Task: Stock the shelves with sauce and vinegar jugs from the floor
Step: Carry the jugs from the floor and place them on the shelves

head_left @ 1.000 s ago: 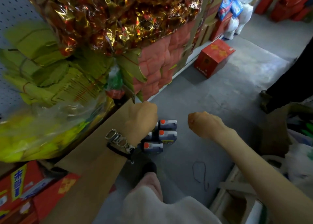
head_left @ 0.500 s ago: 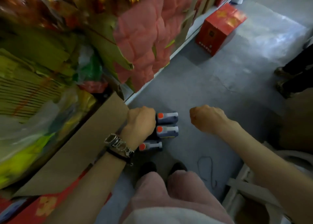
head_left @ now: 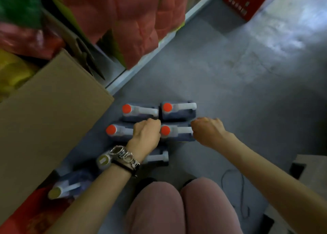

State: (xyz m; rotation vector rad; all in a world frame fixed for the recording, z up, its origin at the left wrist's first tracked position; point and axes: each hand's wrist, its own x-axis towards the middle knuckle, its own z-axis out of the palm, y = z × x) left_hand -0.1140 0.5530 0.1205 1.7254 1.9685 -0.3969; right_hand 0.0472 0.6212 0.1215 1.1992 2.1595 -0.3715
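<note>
Looking down from the head camera past the knees, the left hand [head_left: 145,134] sits clenched on top of the handle of the left jug [head_left: 117,132], whose red cap shows just outside the knuckles. The right hand [head_left: 207,131] is clenched too, against the outer end of the handle of the right jug [head_left: 174,132]. The fingers of both hands are tucked under and hidden, so I cannot tell whether either hand has a handle wrapped or only rests on it.

Two far jugs [head_left: 141,112] stand just beyond the knuckles. Two pale-capped jugs [head_left: 104,160] sit nearer the body, one under the left wrist and one beside the left forearm. All are on the floor [head_left: 230,74]; none is on the shelf [head_left: 141,69], which runs beyond the left hand, past the cardboard box [head_left: 53,118].

The step looks like taking one jug in each hand. To do it well, hook the fingers fully under the middle of each handle. Then lift straight up, since the jugs stand packed close and a sideways pull could tip a neighbour.

The jugs appear upright, with their long axis rising toward the camera. Each red-capped jug's handle runs crosswise, with the cap toward the left hand's outer side and the handle's tail toward the right hand. The four lie parallel.
</note>
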